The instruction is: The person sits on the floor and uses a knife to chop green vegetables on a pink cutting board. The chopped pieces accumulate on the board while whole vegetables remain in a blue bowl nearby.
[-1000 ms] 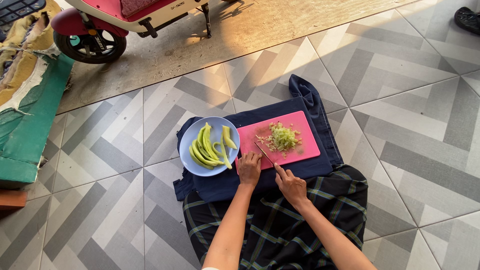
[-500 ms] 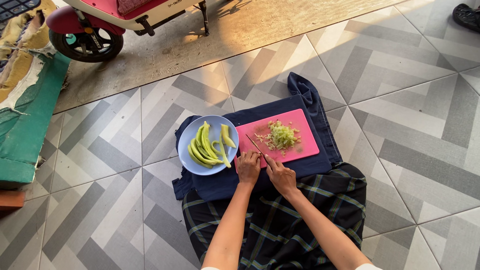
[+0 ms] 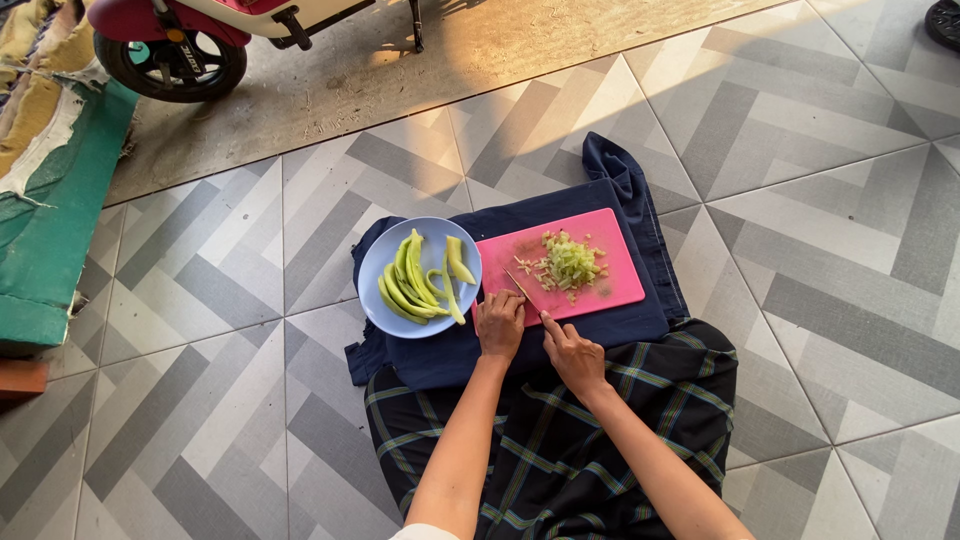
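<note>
The knife [image 3: 524, 291] is in my right hand [image 3: 572, 355], which is closed around its handle with one finger lying along the top. The blade points up and left, and its tip rests on the near left part of the pink cutting board [image 3: 612, 278]. My left hand [image 3: 498, 325] is curled at the near left edge of the board, just beside the blade. I cannot tell if it pinches anything under the fingers. A small heap of chopped green bits [image 3: 570, 264] lies in the middle of the board, a little past the knife tip. Left of the board, touching its edge, sits a light blue plate [image 3: 390, 255] with long green strips [image 3: 412, 288] on it. Board and plate both rest on a dark blue cloth [image 3: 610, 170] spread on the grey tiled floor [image 3: 800, 180]. My checked wrap [image 3: 560, 460] covers my lap below. Far up on the left stands a scooter wheel [image 3: 170, 62].
</note>
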